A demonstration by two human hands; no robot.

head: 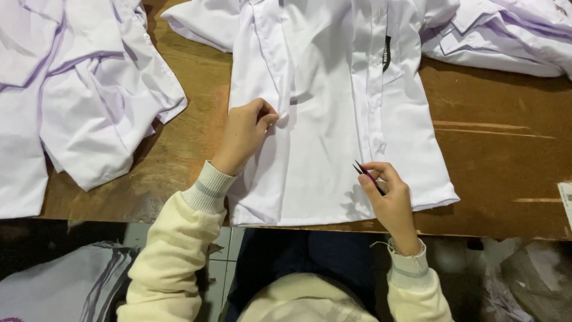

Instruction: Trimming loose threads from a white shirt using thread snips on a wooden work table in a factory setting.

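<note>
The head view is looking down on two hands working over a white shirt (333, 119) spread flat on a brown wooden desk (500, 149). The fingers (268, 116) of the left hand (244, 134) are pressing together, pinching a small fold of the shirt's fabric near the middle of its left half. The fingers (381, 173) of the right hand (387, 194) are closing around a pair of dark thread snips (368, 176), whose pointed tips are aiming up and to the left, just over the shirt's fabric beside the button placket (375, 89). Both wrists are wearing cream sleeves (179, 250) with ribbed cuffs, reaching in from the near edge of the desk.

The shirt is lying front side up in the middle of the desk, its hem reaching the near edge and its collar end running out of sight at the far side. A small dark label (386, 52) is sitting on its chest, right of the placket. A heap of white garments (83, 95) is lying to the left, partly hanging over the near edge, and more white garments (506, 36) are piling at the far right. A slip of paper (566, 200) is showing at the right edge of the desk.
</note>
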